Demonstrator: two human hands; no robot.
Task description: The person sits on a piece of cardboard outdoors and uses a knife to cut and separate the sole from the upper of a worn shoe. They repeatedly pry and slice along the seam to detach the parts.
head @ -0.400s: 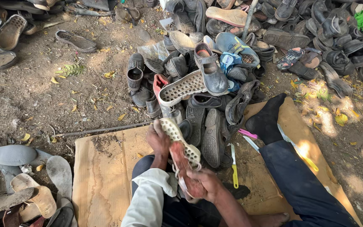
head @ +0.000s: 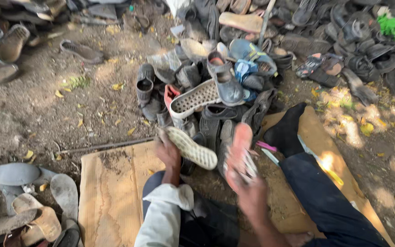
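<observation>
Bare, leaf-strewn dirt lay under everything, with a flat sheet of brown cardboard (head: 115, 201) spread at the near edge, where the person sat with a dark-trousered leg and black sock (head: 285, 131) stretched out to the right. Near the middle, the left hand (head: 169, 153), coming out of a pale rolled sleeve, was clenched around one end of a cream, dotted rubber sole (head: 190, 147) that slanted toward the right. Just beside it, the right hand (head: 251, 194) grasped the near end of a worn pink-red slipper sole (head: 240, 153), held upright and blurred. The two soles were close but apart. Beyond them, a pile of old dark shoes (head: 220, 91) rose, with a white perforated sole (head: 196, 98) lying across it. Farther right, more black sandals (head: 357, 32) covered the ground.
</observation>
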